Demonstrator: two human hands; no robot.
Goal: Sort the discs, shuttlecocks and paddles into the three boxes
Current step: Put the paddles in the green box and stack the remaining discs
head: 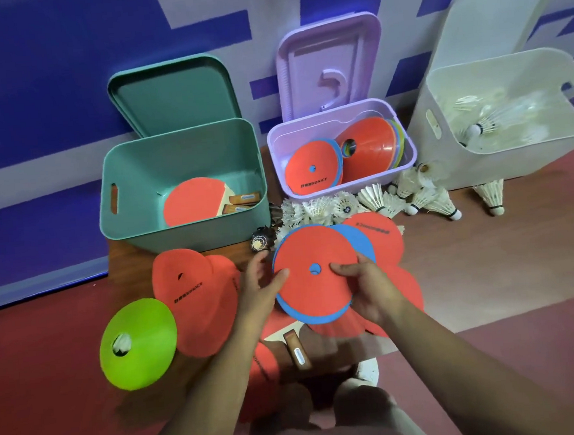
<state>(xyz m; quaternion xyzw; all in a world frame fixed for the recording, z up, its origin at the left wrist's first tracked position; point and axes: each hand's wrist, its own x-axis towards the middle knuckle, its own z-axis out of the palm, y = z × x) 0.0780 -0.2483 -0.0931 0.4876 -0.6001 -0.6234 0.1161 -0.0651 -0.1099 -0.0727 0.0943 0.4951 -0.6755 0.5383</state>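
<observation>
Discs are what both hands have hold of: a flat orange disc (312, 277) with a small centre hole, stacked on a blue disc (301, 314) whose edge shows as a crescent around its lower and left rim. The left hand (260, 288) closes its grip on the stack's left edge, thumb on top near the hole; the right hand (370, 286) pinches the right edge, thumb likewise on the orange face. The stack lies nearly level, face up, tilted slightly toward the camera.

Under and beyond the grip lie more orange discs (379, 234) fanned on the floor, one with black print running diagonally. Left of the grip sit two overlapping orange discs (195, 293), and farther left a green cone-shaped disc (137, 342), hole up. Just below the grip a paddle (296, 350) lies partly hidden, its wooden handle pointing toward the camera and a little right.

Beyond the grip to the left stands the teal box (128, 181), lid propped behind; inside, a red paddle (191, 200) lies with its handle pointing right. Straight ahead of the grip the lilac box (279, 139) holds flat and domed discs. Between it and the grip, shuttlecocks (377, 200) are scattered across the floor, pointing in mixed directions. Far right of the grip, the white box (441, 102) holds more shuttlecocks.
</observation>
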